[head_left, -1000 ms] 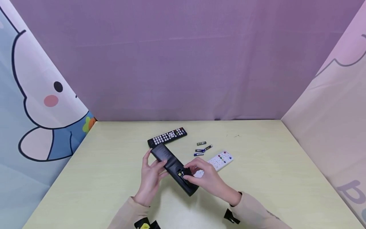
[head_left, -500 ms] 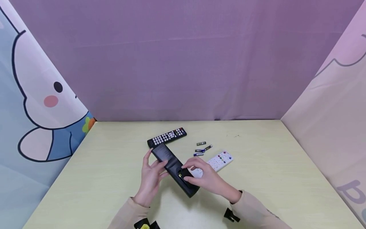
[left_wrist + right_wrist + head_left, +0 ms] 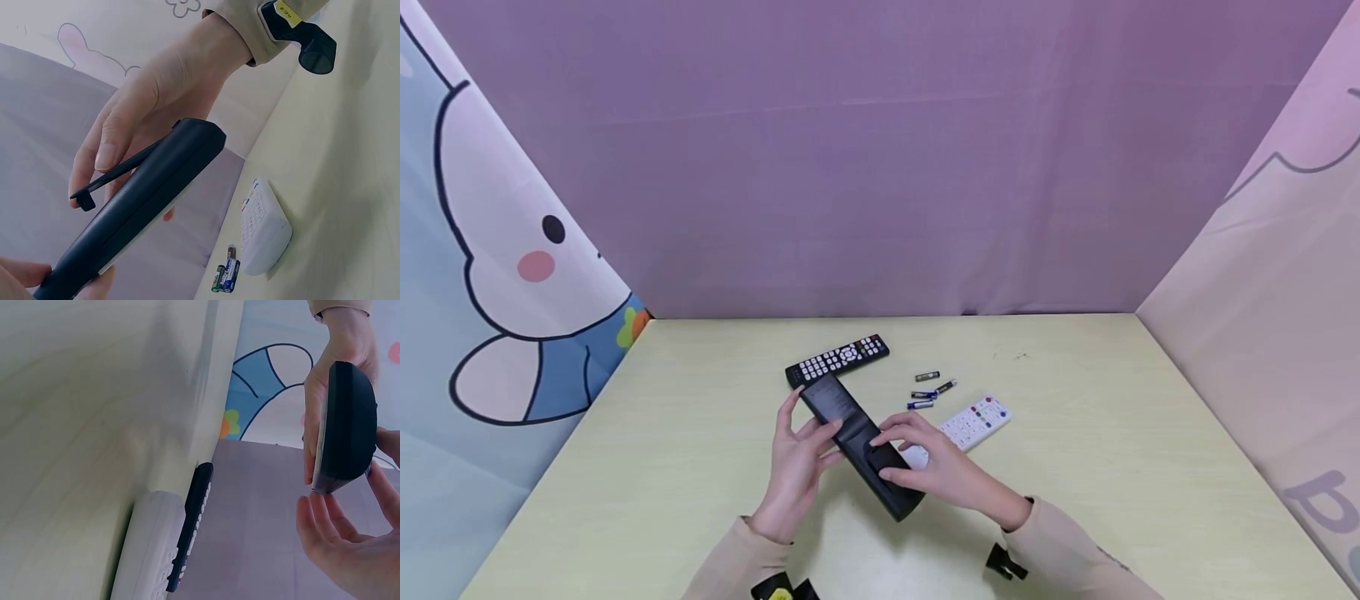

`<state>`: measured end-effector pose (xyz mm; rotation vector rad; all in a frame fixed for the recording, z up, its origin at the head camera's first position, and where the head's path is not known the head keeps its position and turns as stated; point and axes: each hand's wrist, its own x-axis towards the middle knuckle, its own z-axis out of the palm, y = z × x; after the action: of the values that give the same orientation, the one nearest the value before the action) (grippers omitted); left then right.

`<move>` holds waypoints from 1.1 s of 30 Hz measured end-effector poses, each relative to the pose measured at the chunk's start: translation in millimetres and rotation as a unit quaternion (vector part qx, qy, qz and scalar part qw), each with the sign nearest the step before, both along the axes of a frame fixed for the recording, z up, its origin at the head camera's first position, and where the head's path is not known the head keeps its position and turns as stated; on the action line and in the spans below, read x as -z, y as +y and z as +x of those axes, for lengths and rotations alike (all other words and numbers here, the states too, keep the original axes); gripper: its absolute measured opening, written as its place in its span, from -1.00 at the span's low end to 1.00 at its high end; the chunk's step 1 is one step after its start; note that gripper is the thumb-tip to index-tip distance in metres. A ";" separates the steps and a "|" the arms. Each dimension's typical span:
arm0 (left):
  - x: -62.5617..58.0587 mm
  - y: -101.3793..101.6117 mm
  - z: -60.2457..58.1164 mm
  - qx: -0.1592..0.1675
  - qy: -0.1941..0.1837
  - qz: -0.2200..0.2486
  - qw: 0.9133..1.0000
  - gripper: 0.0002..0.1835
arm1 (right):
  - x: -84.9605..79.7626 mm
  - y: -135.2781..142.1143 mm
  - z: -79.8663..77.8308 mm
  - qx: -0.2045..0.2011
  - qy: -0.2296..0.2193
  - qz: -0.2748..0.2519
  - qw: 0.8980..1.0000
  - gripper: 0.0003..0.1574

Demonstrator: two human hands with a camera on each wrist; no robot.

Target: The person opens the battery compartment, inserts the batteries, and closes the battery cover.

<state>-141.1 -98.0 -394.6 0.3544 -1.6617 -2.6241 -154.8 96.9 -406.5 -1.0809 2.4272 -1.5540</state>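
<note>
While the left hand grips a remote, the right hand pinches its cover, apparently for closing; pressing seems due.

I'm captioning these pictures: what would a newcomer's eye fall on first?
Probably the black remote in the left hand, back side up, its battery cover tilted partly open under the right hand. Then the large cartoon figure at the head view's left, and the loose batteries near the white remote on the table.
</note>
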 end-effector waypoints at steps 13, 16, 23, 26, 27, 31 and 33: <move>-3.1 1.4 -0.2 0.000 -0.007 -0.010 1.000 -0.20 | -0.4 0.6 -3.8 -0.023 -0.017 0.013 1.000 -0.61; -3.9 1.7 -0.2 0.001 -0.012 -0.012 1.000 -0.20 | 0.0 1.0 -4.0 -0.027 -0.013 0.013 0.999 -0.61; -5.8 1.4 -0.5 0.014 -0.009 -0.016 1.000 -0.19 | 2.0 1.1 -4.4 -0.042 -0.036 -0.012 0.998 -0.62; -6.6 2.3 -0.8 0.018 -0.008 -0.016 1.000 -0.20 | 3.6 -1.0 -3.4 -0.025 -0.043 -0.035 0.998 -0.67; -6.7 2.8 -0.9 0.019 -0.009 -0.016 1.000 -0.19 | 4.0 -2.0 -3.0 -0.014 -0.042 -0.041 0.998 -0.70; -7.3 5.1 -1.3 0.020 -0.013 -0.013 1.000 -0.19 | -0.3 -5.8 0.8 0.041 -0.047 -0.049 0.997 -0.80; -7.1 6.0 -1.5 0.019 -0.013 -0.012 1.000 -0.19 | -7.1 -7.4 4.1 0.053 -0.054 -0.050 0.996 -0.82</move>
<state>-142.6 -91.9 -387.5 0.3615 -1.7228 -2.6358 -150.7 89.5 -399.4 -0.8698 2.3951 -1.7336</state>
